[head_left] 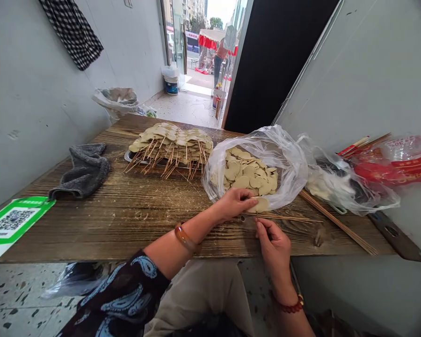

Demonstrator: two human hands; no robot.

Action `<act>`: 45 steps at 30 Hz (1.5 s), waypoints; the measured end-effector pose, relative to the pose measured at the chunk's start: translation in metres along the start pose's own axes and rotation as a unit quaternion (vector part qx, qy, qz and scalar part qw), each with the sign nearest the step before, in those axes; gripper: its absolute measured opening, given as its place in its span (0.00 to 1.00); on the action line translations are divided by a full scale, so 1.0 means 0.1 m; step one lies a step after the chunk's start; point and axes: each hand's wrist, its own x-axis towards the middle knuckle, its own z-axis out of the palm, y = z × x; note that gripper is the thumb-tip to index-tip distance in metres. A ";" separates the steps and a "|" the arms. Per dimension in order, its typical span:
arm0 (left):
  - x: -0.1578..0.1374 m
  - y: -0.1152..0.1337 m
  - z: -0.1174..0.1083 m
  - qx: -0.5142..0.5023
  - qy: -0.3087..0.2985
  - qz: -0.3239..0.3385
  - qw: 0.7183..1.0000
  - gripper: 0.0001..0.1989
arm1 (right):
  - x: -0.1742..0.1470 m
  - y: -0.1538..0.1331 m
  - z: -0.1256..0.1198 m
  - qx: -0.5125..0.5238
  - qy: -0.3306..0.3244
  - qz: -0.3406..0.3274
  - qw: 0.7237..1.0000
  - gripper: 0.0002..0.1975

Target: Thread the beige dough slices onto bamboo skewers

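Note:
My left hand (236, 203) pinches a pale, thin round slice (262, 204) at the near edge of a clear plastic bag (291, 187). Just below it, my right hand (273, 241) is closed on a thin wooden skewer (257, 216), whose tip meets the slice; how far it goes in I cannot tell. Loose slices (247, 173) of the same kind fill the bag. A few bare skewers (291, 217) lie on the table behind my right fingers. Left of the bag, skewered slices (175, 138) are piled on a metal tray (128, 157), sticks pointing toward me.
On the wooden table (133, 224) lie a dark grey cloth (86, 171) and a green QR code card (16, 222) at the left. A skewer bundle (340, 222), a filled plastic bag (351, 187) and a flat dark blade (395, 236) occupy the right. A person (220, 58) stands outside the doorway.

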 end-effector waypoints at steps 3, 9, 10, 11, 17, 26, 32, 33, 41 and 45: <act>0.02 -0.02 -0.02 0.009 0.037 -0.005 0.999 0.18 | 0.00 -0.02 0.00 0.000 -0.003 -0.001 1.000 0.14; 0.03 -0.07 0.03 0.018 -0.004 -0.010 1.000 0.17 | 0.01 -0.03 0.01 0.002 0.016 -0.009 1.000 0.13; 0.03 -0.07 0.05 0.025 -0.018 -0.012 0.999 0.17 | 0.01 -0.04 0.01 0.000 0.022 -0.012 1.000 0.13; 0.03 -0.06 0.05 0.030 -0.031 -0.012 0.999 0.17 | 0.02 -0.04 0.01 0.000 0.027 -0.015 1.000 0.13; 0.11 -0.10 -0.10 0.000 0.079 0.005 0.997 0.15 | 0.02 -0.02 0.03 0.042 0.067 0.006 0.997 0.14; 0.31 -0.33 -0.30 0.423 0.215 -0.023 0.880 0.08 | 0.00 -0.04 0.03 0.065 0.075 0.010 0.995 0.16; 0.38 -0.30 -0.20 0.490 0.211 -0.086 0.841 0.12 | 0.00 -0.01 0.03 0.065 0.064 0.005 0.996 0.15; 0.39 -0.30 -0.19 0.493 0.214 -0.088 0.838 0.11 | 0.01 -0.01 0.03 0.068 0.061 0.005 0.996 0.15; 0.41 -0.31 -0.19 0.407 0.240 -0.043 0.881 0.03 | 0.01 -0.01 0.03 0.072 0.063 -0.006 0.995 0.14; 0.41 -0.20 -0.27 0.224 0.205 -0.004 0.953 0.03 | 0.01 -0.03 0.02 0.061 0.054 -0.007 0.997 0.13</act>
